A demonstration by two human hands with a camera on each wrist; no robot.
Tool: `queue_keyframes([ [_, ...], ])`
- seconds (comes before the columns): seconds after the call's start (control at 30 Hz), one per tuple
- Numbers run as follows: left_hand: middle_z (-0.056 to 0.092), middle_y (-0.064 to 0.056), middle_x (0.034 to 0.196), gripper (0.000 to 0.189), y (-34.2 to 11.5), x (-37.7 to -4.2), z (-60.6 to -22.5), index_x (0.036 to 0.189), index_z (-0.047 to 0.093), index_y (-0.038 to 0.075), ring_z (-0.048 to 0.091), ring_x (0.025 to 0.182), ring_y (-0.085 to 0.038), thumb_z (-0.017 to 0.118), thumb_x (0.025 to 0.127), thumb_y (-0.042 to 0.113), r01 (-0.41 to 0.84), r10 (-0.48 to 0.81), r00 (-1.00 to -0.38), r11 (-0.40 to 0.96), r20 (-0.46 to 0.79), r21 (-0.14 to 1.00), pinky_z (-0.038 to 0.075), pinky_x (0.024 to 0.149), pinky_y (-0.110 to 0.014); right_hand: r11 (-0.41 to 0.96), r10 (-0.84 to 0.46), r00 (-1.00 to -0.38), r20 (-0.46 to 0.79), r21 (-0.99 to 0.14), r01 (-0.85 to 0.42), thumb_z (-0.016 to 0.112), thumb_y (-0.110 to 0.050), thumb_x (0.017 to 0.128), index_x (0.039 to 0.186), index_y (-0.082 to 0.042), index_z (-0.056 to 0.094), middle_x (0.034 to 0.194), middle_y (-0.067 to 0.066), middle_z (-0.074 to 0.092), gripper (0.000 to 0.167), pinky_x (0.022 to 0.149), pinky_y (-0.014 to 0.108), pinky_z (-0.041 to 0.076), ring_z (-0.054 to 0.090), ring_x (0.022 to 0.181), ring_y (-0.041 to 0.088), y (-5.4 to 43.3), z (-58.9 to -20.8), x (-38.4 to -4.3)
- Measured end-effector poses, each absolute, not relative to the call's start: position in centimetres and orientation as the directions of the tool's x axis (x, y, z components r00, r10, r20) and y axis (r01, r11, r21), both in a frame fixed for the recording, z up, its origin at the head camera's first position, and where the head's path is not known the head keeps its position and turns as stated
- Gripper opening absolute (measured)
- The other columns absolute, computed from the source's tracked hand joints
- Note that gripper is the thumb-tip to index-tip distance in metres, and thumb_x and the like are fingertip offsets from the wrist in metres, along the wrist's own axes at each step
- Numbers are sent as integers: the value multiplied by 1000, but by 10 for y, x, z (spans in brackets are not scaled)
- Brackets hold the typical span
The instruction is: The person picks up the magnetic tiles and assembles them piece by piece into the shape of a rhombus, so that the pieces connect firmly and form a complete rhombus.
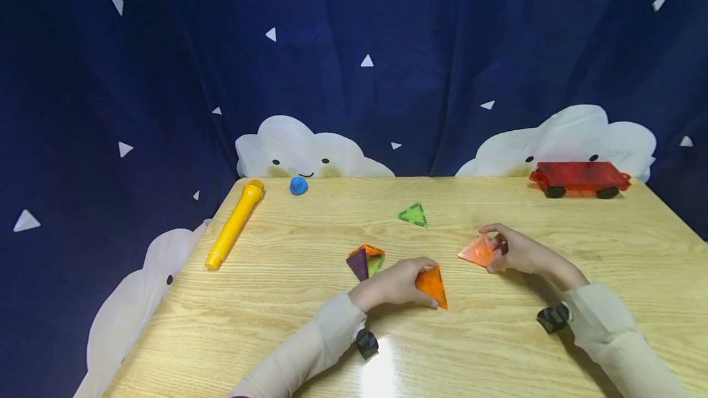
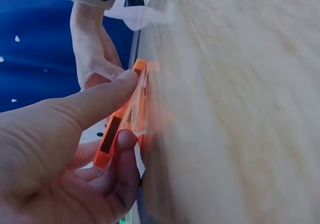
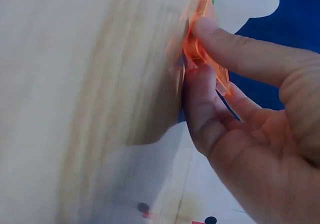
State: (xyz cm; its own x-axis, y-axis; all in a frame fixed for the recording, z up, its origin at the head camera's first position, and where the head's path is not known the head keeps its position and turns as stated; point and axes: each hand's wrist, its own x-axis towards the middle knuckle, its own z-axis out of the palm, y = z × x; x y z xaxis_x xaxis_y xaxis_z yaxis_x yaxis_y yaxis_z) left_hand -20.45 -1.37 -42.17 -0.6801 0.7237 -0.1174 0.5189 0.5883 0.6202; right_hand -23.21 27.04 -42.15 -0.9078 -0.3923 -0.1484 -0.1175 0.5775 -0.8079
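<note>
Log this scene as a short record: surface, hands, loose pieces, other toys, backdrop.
Surface: wood-grain table
Left hand: grips a darker orange piece
Right hand: holds a paler orange piece
Multicoloured cluster: on the table, beyond the left wrist
Green triangle: on the table, farther back
Left side: yellow microphone, blue duck
Back right: red toy car
Backdrop: dark blue curtain

The pale, wood-grained counter [image 1: 221, 318] is seen here from its six o'clock side. Around its middle lie a yellow plastic toy microphone [image 1: 235, 226] at ten, a small blue toy duck [image 1: 298, 186] at eleven, a translucent green triangular tile [image 1: 413, 215] at twelve, and a translucent red toy vehicle with black wheels [image 1: 581, 178] toward two. A purple, orange and green tile cluster [image 1: 358, 264] sits closer in, toward ten.
</note>
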Motion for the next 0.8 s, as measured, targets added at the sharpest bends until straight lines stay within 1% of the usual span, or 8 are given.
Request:
queue_keyframes([
  [0.1,57,-9,130,67,-14,-205,-422,136,48,8,54,116,-15,77,80,31,503,706,-699,600,-116,622,42,96,-20,548,-392,-907,-155,-831,-95,74,8,74,131,13,30,95,14,42,73,59,22,45,44,75,15,270,-420,-228],
  [0.23,56,-9,132,69,-14,-206,-423,137,47,10,53,119,-17,77,80,33,473,690,-712,611,-133,635,41,98,-22,484,-418,-894,-158,-872,-72,70,10,78,126,12,28,91,13,40,64,60,22,47,44,72,15,270,-419,-224],
  [0.33,57,-9,130,69,-15,-207,-424,137,46,11,55,116,-16,77,80,33,458,683,-717,613,-140,643,42,96,-22,466,-440,-887,-139,-880,-93,70,7,79,124,10,33,87,12,41,58,60,21,46,46,69,14,272,-420,-222],
  [0.47,59,-9,126,69,-15,-208,-424,137,47,12,56,111,-14,78,80,33,458,685,-716,609,-138,648,43,93,-21,473,-482,-870,-101,-866,-162,73,-1,79,123,8,45,82,10,45,53,57,21,43,46,68,13,273,-420,-218],
  [0.53,59,-9,126,69,-15,-208,-424,137,47,12,56,111,-14,78,80,33,462,687,-714,606,-133,648,43,93,-21,471,-501,-860,-93,-863,-180,73,-3,79,123,9,49,81,10,47,51,56,21,42,46,69,13,274,-420,-217],
  [0.63,59,-9,127,68,-15,-209,-425,137,48,11,56,112,-15,78,80,33,462,685,-717,601,-124,652,44,93,-21,466,-507,-855,-109,-869,-165,72,-4,81,124,10,51,81,9,48,50,56,22,44,47,68,12,273,-420,-214],
  [0.8,59,-9,127,68,-15,-209,-425,137,49,9,56,110,-14,78,80,32,432,666,-735,603,-126,671,43,93,-21,474,-477,-867,-141,-873,-118,71,-7,83,124,11,52,80,8,50,49,58,23,49,50,65,10,269,-420,-211],
])
